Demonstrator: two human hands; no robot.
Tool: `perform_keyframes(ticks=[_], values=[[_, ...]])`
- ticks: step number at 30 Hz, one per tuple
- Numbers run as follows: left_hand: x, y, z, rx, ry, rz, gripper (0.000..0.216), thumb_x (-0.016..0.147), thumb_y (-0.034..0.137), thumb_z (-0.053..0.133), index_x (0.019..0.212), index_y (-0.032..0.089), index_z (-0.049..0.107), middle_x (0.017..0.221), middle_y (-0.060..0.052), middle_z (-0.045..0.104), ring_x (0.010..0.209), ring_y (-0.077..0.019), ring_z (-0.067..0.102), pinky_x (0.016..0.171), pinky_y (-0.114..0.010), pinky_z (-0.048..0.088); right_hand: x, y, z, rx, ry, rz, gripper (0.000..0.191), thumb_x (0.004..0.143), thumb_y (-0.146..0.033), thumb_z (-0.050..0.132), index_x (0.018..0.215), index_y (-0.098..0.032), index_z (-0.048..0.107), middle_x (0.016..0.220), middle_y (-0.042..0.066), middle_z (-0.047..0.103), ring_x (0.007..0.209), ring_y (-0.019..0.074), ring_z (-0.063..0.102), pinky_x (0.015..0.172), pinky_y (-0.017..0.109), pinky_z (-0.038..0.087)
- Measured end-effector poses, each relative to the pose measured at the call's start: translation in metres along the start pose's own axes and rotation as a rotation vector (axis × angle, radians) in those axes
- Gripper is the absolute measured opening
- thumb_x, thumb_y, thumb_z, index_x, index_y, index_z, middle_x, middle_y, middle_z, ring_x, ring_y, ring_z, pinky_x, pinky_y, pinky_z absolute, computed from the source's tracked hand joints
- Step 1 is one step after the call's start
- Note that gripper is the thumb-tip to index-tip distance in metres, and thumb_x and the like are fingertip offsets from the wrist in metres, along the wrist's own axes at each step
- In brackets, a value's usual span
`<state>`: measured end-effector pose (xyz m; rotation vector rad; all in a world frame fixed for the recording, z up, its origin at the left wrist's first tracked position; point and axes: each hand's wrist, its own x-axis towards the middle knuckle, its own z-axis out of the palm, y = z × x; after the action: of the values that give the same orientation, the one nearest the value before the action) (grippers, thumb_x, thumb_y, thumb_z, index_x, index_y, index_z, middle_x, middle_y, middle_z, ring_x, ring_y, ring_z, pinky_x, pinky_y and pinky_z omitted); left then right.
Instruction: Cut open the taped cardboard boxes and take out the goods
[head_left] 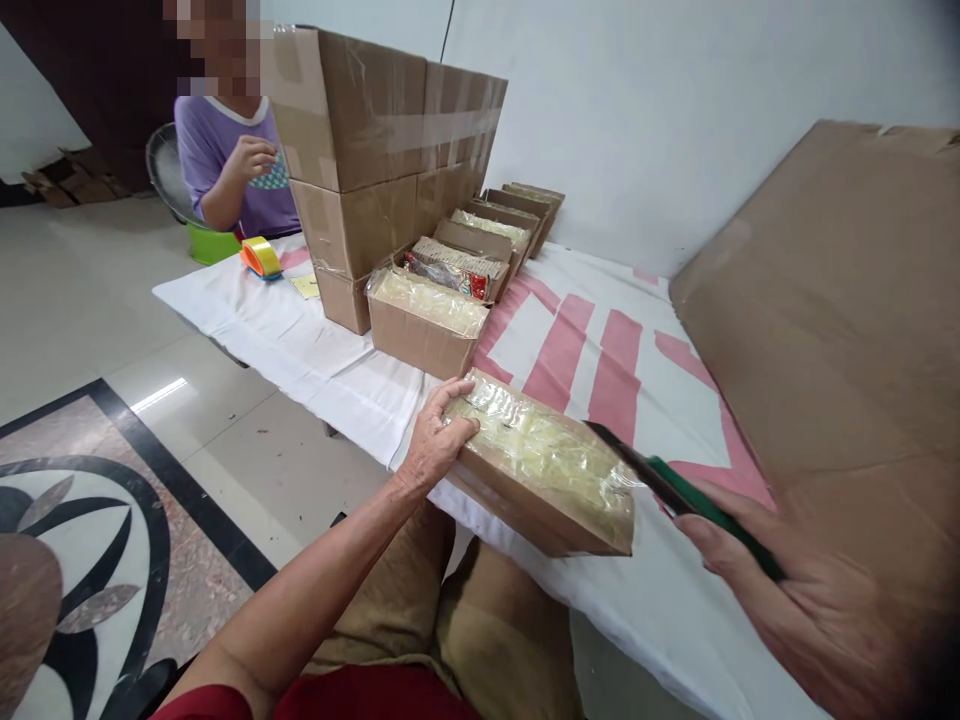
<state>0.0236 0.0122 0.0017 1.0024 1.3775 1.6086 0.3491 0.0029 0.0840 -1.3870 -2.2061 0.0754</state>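
Note:
A cardboard box (540, 500) lies in front of me at the table's near edge, its top covered with clear, yellowish tape. My left hand (439, 430) grips the box's left end, thumb and fingers resting on the taped top corner. In my right hand (772, 570) is a green-handled utility knife (697, 500). Its dark blade points left and reaches over the right end of the box; whether it touches the tape I cannot tell. Just beyond the left hand stands another taped box (427, 320), separate from mine.
Stacked sealed cartons (375, 120) rise at the back left, with a row of opened boxes (480, 235) beside them. A tape roll (260, 257) lies near a co-worker (225, 170). A large cardboard sheet or carton (840, 330) stands on the right. White-and-pink cloth (570, 350) covers the table.

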Motion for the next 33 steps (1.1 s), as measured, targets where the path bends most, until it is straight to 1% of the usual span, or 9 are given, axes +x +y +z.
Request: perform_keyframes(ticks=[3, 6, 13, 16, 19, 22, 27, 30, 33], values=[[0.0, 0.003, 0.0, 0.005, -0.012, -0.014, 0.053, 0.067, 0.024, 0.067, 0.121, 0.021, 0.071, 0.14, -0.01, 0.065, 0.13, -0.0334, 0.059, 0.116, -0.047, 0.043, 0.038, -0.052, 0.008, 0.087, -0.129, -0.117, 0.037, 0.101, -0.05, 0.051, 0.126, -0.038, 0.075, 0.098, 0.002, 0.082, 0.079, 0.0263, 0.076, 0.069, 0.039, 0.06], [0.0, 0.006, 0.001, 0.021, -0.015, -0.025, 0.056, 0.068, 0.022, 0.065, 0.124, 0.021, 0.069, 0.132, -0.008, 0.07, 0.125, -0.0313, 0.063, 0.111, -0.045, 0.047, 0.063, -0.073, 0.024, 0.08, -0.205, -0.18, 0.038, 0.101, -0.045, 0.051, 0.127, -0.034, 0.076, 0.11, 0.002, 0.082, 0.092, 0.0278, 0.078, 0.072, 0.038, 0.06], [0.0, 0.009, 0.006, 0.011, 0.015, -0.048, 0.059, 0.067, 0.019, 0.063, 0.125, 0.022, 0.069, 0.126, -0.005, 0.074, 0.116, -0.0297, 0.068, 0.103, -0.041, 0.053, 0.086, -0.081, 0.049, 0.052, -0.27, -0.232, 0.039, 0.099, -0.038, 0.05, 0.128, -0.033, 0.076, 0.115, 0.0, 0.082, 0.098, 0.0273, 0.079, 0.078, 0.038, 0.062], [0.001, 0.008, 0.006, 0.002, 0.016, -0.041, 0.059, 0.067, 0.018, 0.063, 0.125, 0.021, 0.069, 0.127, -0.006, 0.074, 0.116, -0.0296, 0.068, 0.104, -0.041, 0.053, 0.087, -0.084, 0.054, 0.057, -0.283, -0.234, 0.039, 0.099, -0.038, 0.049, 0.126, -0.032, 0.077, 0.118, 0.001, 0.081, 0.103, 0.028, 0.079, 0.081, 0.039, 0.062], [0.001, 0.007, 0.006, 0.007, 0.025, -0.021, 0.059, 0.066, 0.018, 0.062, 0.125, 0.02, 0.069, 0.128, -0.006, 0.074, 0.12, -0.0297, 0.066, 0.108, -0.042, 0.051, 0.088, -0.085, 0.058, 0.051, -0.289, -0.222, 0.039, 0.099, -0.039, 0.049, 0.124, -0.03, 0.078, 0.118, 0.002, 0.081, 0.101, 0.0297, 0.079, 0.079, 0.041, 0.062], [0.001, 0.007, 0.006, 0.014, 0.025, -0.019, 0.059, 0.067, 0.018, 0.063, 0.125, 0.02, 0.069, 0.128, -0.007, 0.073, 0.12, -0.0299, 0.066, 0.107, -0.042, 0.051, 0.088, -0.085, 0.06, 0.045, -0.289, -0.231, 0.039, 0.098, -0.039, 0.049, 0.123, -0.03, 0.078, 0.116, 0.003, 0.082, 0.099, 0.0303, 0.079, 0.077, 0.042, 0.061], [-0.001, 0.006, 0.004, 0.015, 0.017, -0.024, 0.06, 0.067, 0.02, 0.063, 0.126, 0.02, 0.068, 0.128, -0.007, 0.074, 0.118, -0.0302, 0.067, 0.106, -0.042, 0.052, 0.092, -0.086, 0.059, -0.032, -0.315, -0.249, 0.04, 0.098, -0.037, 0.049, 0.127, -0.032, 0.077, 0.113, 0.001, 0.082, 0.09, 0.0273, 0.079, 0.07, 0.036, 0.056], [-0.002, 0.005, 0.002, 0.005, 0.006, -0.009, 0.06, 0.069, 0.023, 0.061, 0.128, 0.02, 0.068, 0.13, -0.007, 0.072, 0.123, -0.0313, 0.064, 0.11, -0.044, 0.049, 0.096, -0.09, 0.057, -0.089, -0.368, -0.238, 0.041, 0.097, -0.037, 0.049, 0.127, -0.032, 0.076, 0.107, 0.002, 0.083, 0.083, 0.0263, 0.077, 0.065, 0.034, 0.051], [-0.004, 0.004, 0.001, -0.017, -0.008, 0.02, 0.061, 0.07, 0.025, 0.055, 0.129, 0.019, 0.067, 0.133, -0.007, 0.071, 0.127, -0.0317, 0.061, 0.114, -0.045, 0.045, 0.104, -0.097, 0.051, -0.162, -0.471, -0.195, 0.042, 0.098, -0.039, 0.048, 0.127, -0.029, 0.077, 0.099, 0.004, 0.083, 0.08, 0.0262, 0.075, 0.063, 0.033, 0.047]])
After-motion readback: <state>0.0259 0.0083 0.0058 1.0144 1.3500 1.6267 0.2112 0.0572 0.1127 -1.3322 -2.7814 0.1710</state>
